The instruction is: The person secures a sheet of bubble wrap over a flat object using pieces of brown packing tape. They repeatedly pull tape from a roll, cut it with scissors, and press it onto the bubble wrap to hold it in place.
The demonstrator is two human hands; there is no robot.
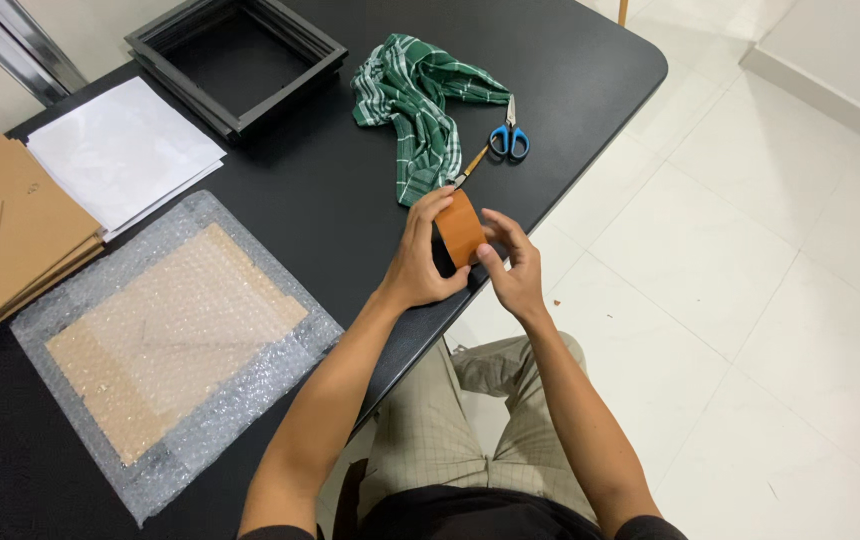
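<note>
A glossy roll of brown plastic packing tape (pixel 461 229) catches the light above the edge of a smooth, matt black table (pixel 350 200). Beyond the tape lie a soft, crumpled green-and-white checked cloth (pixel 415 105) and scissors with bright metal blades and glossy blue plastic handles (pixel 509 132). Left of the tape, a clear, dimpled sheet of plastic bubble wrap (pixel 172 345) covers a matt brown board. Farther left sit smooth white paper sheets (pixel 122 150), dull tan cardboard pieces (pixel 5 225) and stacked matt black picture frames (pixel 235 60). The floor is glossy pale tile (pixel 750 280).
</note>
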